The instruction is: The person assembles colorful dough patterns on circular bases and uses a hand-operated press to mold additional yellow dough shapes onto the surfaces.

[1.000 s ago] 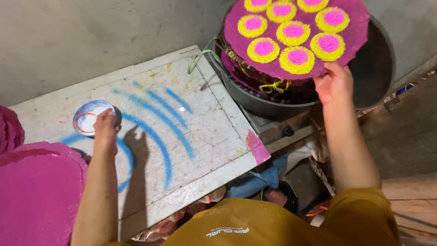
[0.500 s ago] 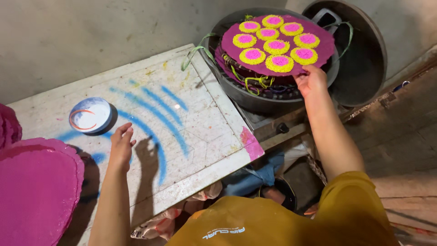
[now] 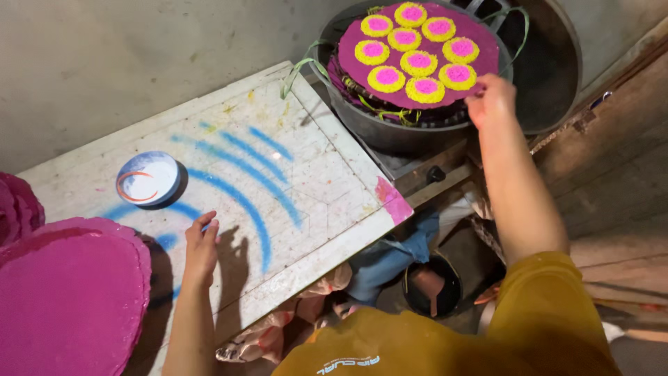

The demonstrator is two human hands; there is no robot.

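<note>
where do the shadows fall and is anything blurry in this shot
Head view: the left hand casts a hard dark shadow to its right on the white board, and the bowl shades its right side, so light comes from the left; the right hand at the purple disc is sharp; the pot wall and floor lie dim.

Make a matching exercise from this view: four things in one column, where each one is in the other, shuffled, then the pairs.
Things:
1. purple disc with yellow-and-pink rounds
2. small white bowl
3. left hand
4. big pink sheets

Places:
A. flat on the white board, by the blue arcs
B. on top of the dark pot, right hand at its edge
C. near the board's left end
D. stacked at the frame's lower left

Pairs: 1-B, 2-C, 3-A, 4-D
</note>
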